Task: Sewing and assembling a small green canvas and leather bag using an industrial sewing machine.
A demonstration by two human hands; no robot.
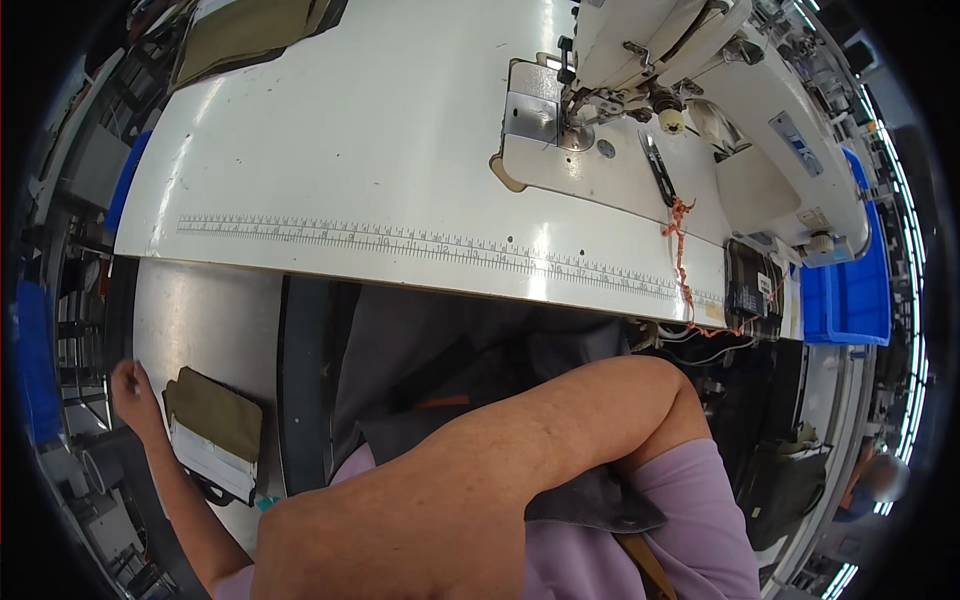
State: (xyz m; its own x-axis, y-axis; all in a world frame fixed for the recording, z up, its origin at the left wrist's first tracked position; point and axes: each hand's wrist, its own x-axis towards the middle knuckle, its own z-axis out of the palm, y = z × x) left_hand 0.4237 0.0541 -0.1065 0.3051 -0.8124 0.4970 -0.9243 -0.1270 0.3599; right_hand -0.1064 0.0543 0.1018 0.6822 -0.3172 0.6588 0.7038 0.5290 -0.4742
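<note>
The person's left hand (137,402) is near the left edge of a shiny side shelf (205,310), with its fingers bent. Just beside it lies a green and white piece of cloth (225,412). The right arm (540,430) bends across the front, and its hand is out of sight. On the white table (330,150) are a big sewing machine (770,150) and small black snips (655,168) with orange string (681,260). More green cloth (245,40) lies at the far left.

We see a glossy white desk (350,140), a shiny square metal plate (532,118) at twelve o'clock, matt olive-green cloth panels (222,412) at eight o'clock and a smooth blue plastic bin (868,308) at three o'clock.
</note>
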